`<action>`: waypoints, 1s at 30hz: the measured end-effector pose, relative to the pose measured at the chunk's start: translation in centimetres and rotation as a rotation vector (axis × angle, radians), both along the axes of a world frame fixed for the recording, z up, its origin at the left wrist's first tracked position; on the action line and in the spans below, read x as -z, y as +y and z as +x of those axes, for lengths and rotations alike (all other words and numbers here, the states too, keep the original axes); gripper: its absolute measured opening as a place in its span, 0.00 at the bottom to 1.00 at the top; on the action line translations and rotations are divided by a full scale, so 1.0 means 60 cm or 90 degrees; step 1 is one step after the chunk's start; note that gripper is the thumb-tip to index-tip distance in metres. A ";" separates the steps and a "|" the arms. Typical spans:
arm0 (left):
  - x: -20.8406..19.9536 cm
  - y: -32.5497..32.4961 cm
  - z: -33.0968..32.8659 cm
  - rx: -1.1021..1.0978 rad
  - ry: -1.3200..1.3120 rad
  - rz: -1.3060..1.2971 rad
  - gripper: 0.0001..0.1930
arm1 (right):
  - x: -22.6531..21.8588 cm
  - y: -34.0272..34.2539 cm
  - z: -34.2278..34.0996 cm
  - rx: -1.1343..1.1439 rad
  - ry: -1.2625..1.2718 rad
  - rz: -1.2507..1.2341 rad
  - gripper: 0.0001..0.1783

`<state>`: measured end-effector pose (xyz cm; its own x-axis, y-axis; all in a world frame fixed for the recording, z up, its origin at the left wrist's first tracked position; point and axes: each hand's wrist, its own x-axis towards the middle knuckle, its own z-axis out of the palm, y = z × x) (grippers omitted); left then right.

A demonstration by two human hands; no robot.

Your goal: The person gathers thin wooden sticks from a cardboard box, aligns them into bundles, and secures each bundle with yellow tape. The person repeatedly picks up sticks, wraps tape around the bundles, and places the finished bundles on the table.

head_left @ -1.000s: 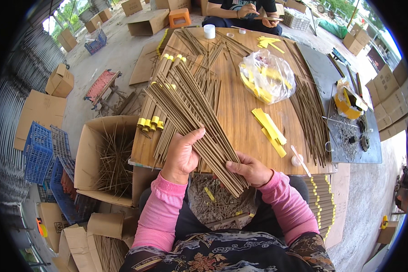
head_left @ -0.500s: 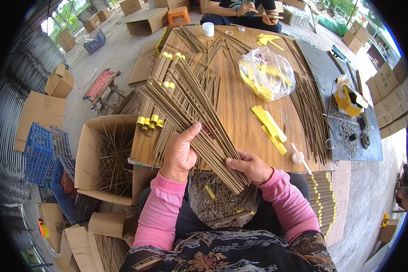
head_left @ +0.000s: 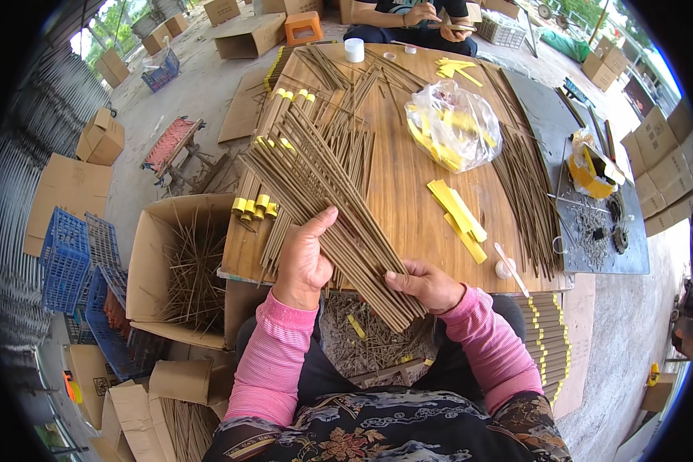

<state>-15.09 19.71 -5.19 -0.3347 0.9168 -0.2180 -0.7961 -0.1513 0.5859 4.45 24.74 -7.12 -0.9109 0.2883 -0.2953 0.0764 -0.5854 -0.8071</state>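
Note:
A fanned bunch of thin brown incense sticks slants across the front of the table, held between both hands. My left hand is closed round its middle, thumb lying across the top. Near the lower end, my right hand grips the same sticks with the thumb pressed on them. Behind the bunch, more loose sticks lie on the wooden table. Bundles with yellow paper bands rest at the table's left. Yellow paper strips lie right of the held sticks.
A clear plastic bag of yellow strips sits on the table. Loose sticks line its right side, by a dark board. A cardboard box of broken sticks stands at left. Banded bundles lie low at right. Another person sits opposite.
The held sticks have spread a little at the upper end, with gaps showing between them. Both hands keep nearly the same place and grip.

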 end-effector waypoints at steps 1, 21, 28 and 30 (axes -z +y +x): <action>-0.001 0.000 0.001 0.000 0.012 -0.001 0.08 | 0.001 -0.001 0.000 0.001 -0.007 0.010 0.19; 0.004 0.003 0.009 0.094 -0.008 -0.008 0.15 | 0.021 0.002 0.005 -0.042 0.008 -0.031 0.24; -0.007 0.003 0.014 0.095 -0.011 0.013 0.16 | 0.007 0.000 0.005 -0.060 0.037 -0.072 0.24; -0.007 0.002 0.013 0.097 -0.017 0.021 0.16 | 0.000 -0.001 0.004 -0.067 0.044 -0.056 0.24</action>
<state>-14.33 19.83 -4.76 -0.1858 0.9632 -0.1945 -0.8263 -0.0460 0.5614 4.68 24.67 -7.15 -0.9538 0.1654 -0.2507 0.0874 -0.6458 -0.7585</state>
